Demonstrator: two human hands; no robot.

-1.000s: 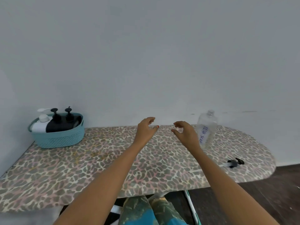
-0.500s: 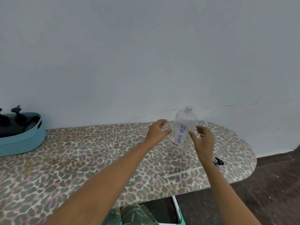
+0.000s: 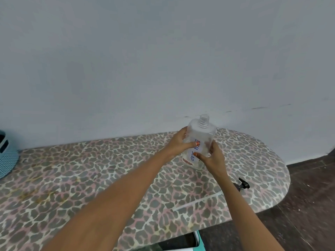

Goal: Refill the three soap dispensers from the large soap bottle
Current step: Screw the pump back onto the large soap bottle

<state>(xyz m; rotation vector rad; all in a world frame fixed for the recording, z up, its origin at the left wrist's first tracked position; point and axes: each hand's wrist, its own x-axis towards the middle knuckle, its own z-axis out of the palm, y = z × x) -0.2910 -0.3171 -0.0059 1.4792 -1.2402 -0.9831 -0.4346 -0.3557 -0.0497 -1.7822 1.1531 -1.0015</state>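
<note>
Head view: the left hand (image 3: pixel 178 144) and right hand (image 3: pixel 212 158) curl their fingers round the clear, uncapped bottle (image 3: pixel 203 131) near the ironing board's (image 3: pixel 90 169) rounded end. It looks empty, so probably light, thin-walled and slick; mid-body is the best place to hold it.

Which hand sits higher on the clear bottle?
The left hand, gripping the clear bottle near its shoulder; the right hand grips lower, toward its base.
</note>
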